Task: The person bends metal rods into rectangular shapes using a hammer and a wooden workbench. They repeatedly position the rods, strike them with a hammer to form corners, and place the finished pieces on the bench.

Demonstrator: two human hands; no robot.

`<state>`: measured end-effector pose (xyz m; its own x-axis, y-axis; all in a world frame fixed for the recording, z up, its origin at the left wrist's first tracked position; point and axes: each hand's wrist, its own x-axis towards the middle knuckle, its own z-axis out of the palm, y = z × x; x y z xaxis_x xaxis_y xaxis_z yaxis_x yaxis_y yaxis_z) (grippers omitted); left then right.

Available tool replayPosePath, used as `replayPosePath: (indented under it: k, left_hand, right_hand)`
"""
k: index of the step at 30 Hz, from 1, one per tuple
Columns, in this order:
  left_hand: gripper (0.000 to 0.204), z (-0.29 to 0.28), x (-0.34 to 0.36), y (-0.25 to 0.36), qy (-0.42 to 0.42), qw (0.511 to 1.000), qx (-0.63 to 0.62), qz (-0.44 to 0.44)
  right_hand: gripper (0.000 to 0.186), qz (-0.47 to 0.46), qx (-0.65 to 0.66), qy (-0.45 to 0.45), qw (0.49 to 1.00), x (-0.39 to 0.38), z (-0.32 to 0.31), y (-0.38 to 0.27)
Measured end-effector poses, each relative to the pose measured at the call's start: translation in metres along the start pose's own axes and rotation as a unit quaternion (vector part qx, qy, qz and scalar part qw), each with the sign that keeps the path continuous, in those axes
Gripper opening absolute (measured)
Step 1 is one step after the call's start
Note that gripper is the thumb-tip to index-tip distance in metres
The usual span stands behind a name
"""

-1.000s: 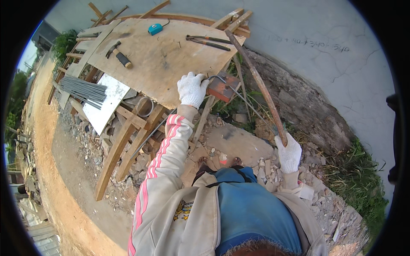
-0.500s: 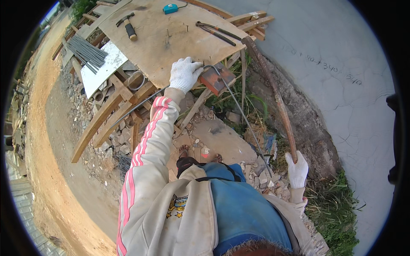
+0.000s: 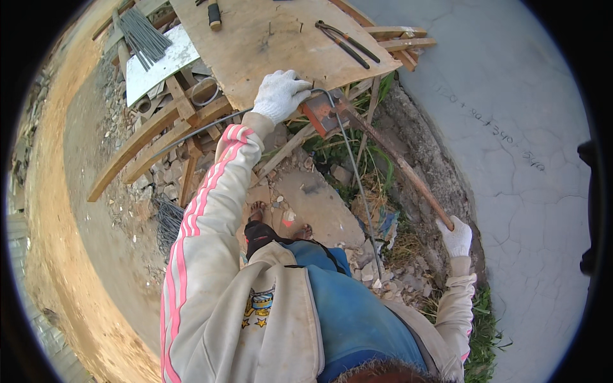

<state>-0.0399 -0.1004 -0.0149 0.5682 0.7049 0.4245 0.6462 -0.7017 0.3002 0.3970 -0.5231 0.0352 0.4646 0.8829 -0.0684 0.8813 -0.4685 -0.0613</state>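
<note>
My left hand [image 3: 280, 96], in a white knit glove, is closed on a thin grey steel rod [image 3: 356, 172] at the near edge of the plywood bench top [image 3: 281, 54]. The rod runs left beneath my forearm. On its other side it turns sharply over a rusty red metal block [image 3: 321, 118] and slopes down toward the rubble. My gloved right hand [image 3: 456, 238] grips the lower end of a long rusty metal bar [image 3: 408, 171]. The bar's far end meets the block beside the rod's bend; how they engage is too small to tell.
On the bench top lie black-handled pincers [image 3: 350, 45] and a hammer [image 3: 214, 16], partly cut off. Nails stand up from the plywood. Left are a bundle of steel rods [image 3: 142, 37], a white board [image 3: 165, 69] and timber beams [image 3: 137, 150]. A grey wall [image 3: 517, 83] rises right.
My right hand has moved slightly right and up, and the bar's far end has come down from the bench's right corner to the block. My left hand keeps its hold on the rod.
</note>
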Motion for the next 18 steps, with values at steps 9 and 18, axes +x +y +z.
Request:
replayPosePath:
  k: [9,18]
  left_hand:
    - [0.027,0.0,0.002,-0.001,-0.012,1.0,0.014,0.004]
    - [0.025,-0.001,0.003,0.0,-0.014,1.0,-0.013,0.004]
  right_hand:
    - [0.047,-0.093,-0.069,0.028,0.993,0.088,-0.011,0.033]
    - [0.036,-0.121,-0.071,0.03,0.99,0.137,0.001,0.04]
